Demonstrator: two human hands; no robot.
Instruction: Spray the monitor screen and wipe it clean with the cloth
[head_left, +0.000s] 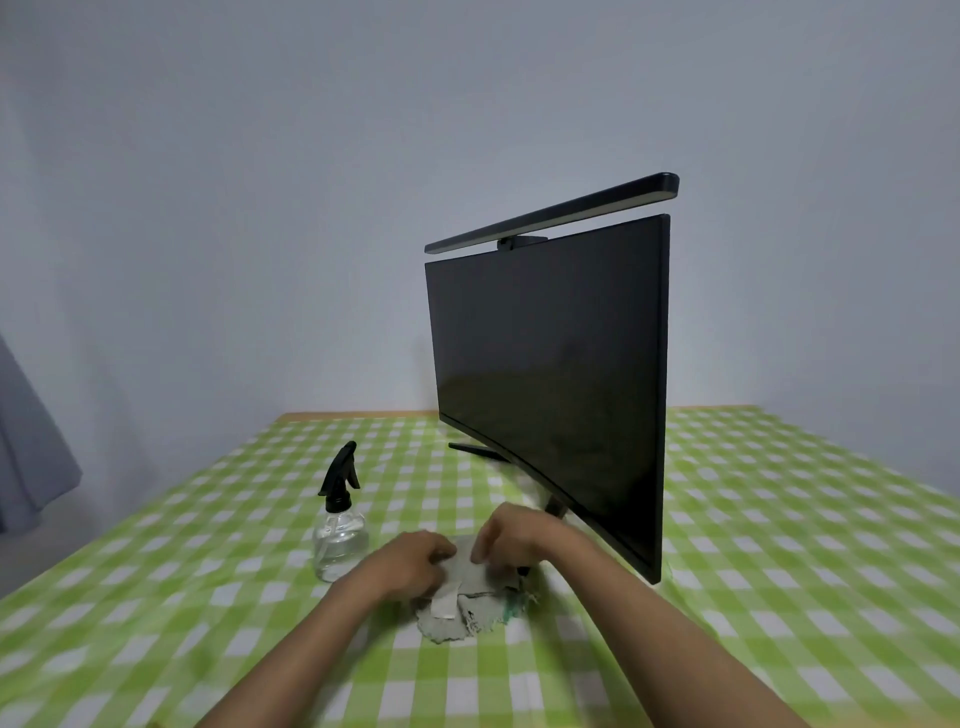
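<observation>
At the far left of the counter (156, 545), covered in a green-and-white checked cloth, a grey curtain edge (31, 441) hangs by the wall. Next comes the spray bottle (340, 540): clear, with a black trigger head, standing upright with no hand on it. It sits just beside the left hand (415, 564) but apart from it, so by the look of things the spraying has not begun, or at least is not under way.

The left hand lies on the grey cloth (457, 608), fingers curled down and pinching its near edge; its grip is closed on the fabric. The cloth is a rumpled, frayed rag lying flat on the counter in front of the monitor's stand. The right hand (511, 538) meets it from the other side, fingertips pressed into the cloth's upper fold, also gripping it. Both hands seem to be gathering or folding the rag, though motion blur hides the exact finger positions.

To the right stands the monitor (550, 384), dark and switched off, turned at an angle, with a light bar (556, 213) clamped along its top. No droplets or wipe streaks can be made out on the screen.

Judging from this, the task is at its opening: cloth being readied, with spraying and wiping both left to do.
</observation>
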